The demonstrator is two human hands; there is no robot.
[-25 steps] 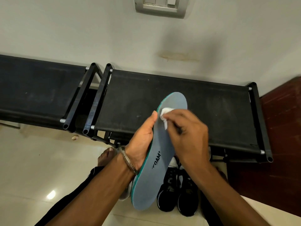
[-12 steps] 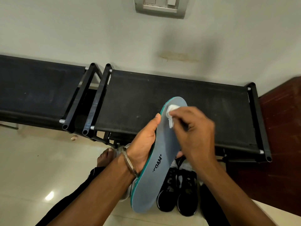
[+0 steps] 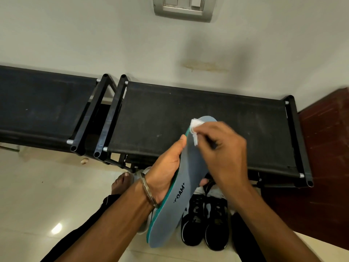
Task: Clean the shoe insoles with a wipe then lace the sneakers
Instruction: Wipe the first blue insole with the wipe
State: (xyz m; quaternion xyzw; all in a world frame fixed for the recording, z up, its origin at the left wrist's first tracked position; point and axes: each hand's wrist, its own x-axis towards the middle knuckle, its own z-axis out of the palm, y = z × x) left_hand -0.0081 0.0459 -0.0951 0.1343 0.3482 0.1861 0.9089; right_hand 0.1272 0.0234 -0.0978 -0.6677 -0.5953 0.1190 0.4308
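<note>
Now right hand [image 3: 224, 154], pinching wipe [image 3: 194, 129], moved toward 12 o'clock, at toe; left hand [image 3: 166, 171] grips insole [image 3: 186, 186]; 1 pass nearly finished.

Two black fabric racks stand side by side against a pale wall: the left rack [image 3: 43, 108] runs off the left edge of the frame, the right rack [image 3: 217, 118] fills the middle. A grey switch plate [image 3: 183, 8] sits at the top centre of the wall, with a yellowish stain [image 3: 205, 66] below it. Dark red-brown wood [image 3: 324, 157] fills the right edge. The glossy cream floor [image 3: 47, 195] at lower left carries a bright light reflection [image 3: 56, 228].
</note>
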